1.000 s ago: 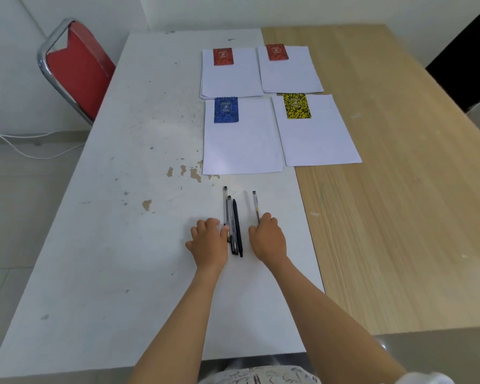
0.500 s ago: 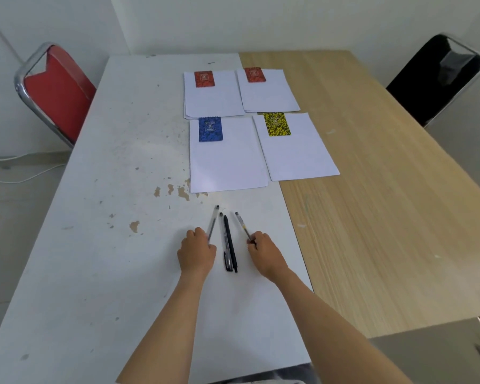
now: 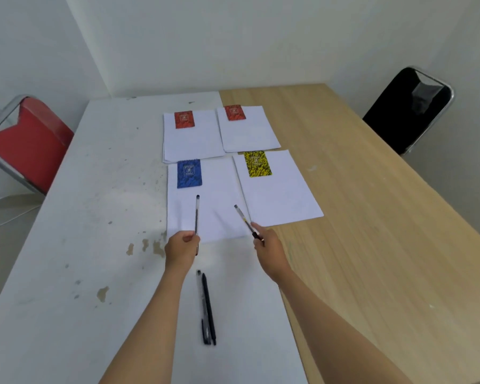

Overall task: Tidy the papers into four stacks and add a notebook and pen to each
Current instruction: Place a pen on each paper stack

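- Left of the blue-covered small notebook [image 3: 189, 173]: a red-seated metal chair [image 3: 25, 142] beside the white, chipped surface [image 3: 75, 245].
- Under the blue notebook: near-left white paper stack [image 3: 205, 214]; beyond it, a far-left paper stack [image 3: 191, 139] carrying a red-covered notebook [image 3: 184, 119].
- Just below the blue notebook, over that near-left stack: left hand [image 3: 181, 249] pinching the lower end of a clear-barrelled pen [image 3: 196, 214], tip end pointing away.
- Toward the viewer from the blue notebook: two dark pens [image 3: 207, 309] lying side by side, touching, on the surface, not yet placed.
- Right of the blue notebook: right hand [image 3: 269, 252] pinching a second clear pen [image 3: 244, 220], angled over the seam between the near stacks.
- Further right: near-right paper stack [image 3: 283, 200] with a yellow-patterned notebook [image 3: 258, 164]; beyond, a far-right stack [image 3: 250, 134] with another red notebook [image 3: 235, 112]; a black chair [image 3: 408, 112] past the wooden part of the surface.
- Handling, by judgement: light, stiff, smooth barrels, likely to roll; best pinched mid-barrel and laid flat. Loose sheets prone to sliding if nudged.
- Against half a second ago: both hands lifted from beside the pen group and carried forward, each with one pen; two pens left behind.
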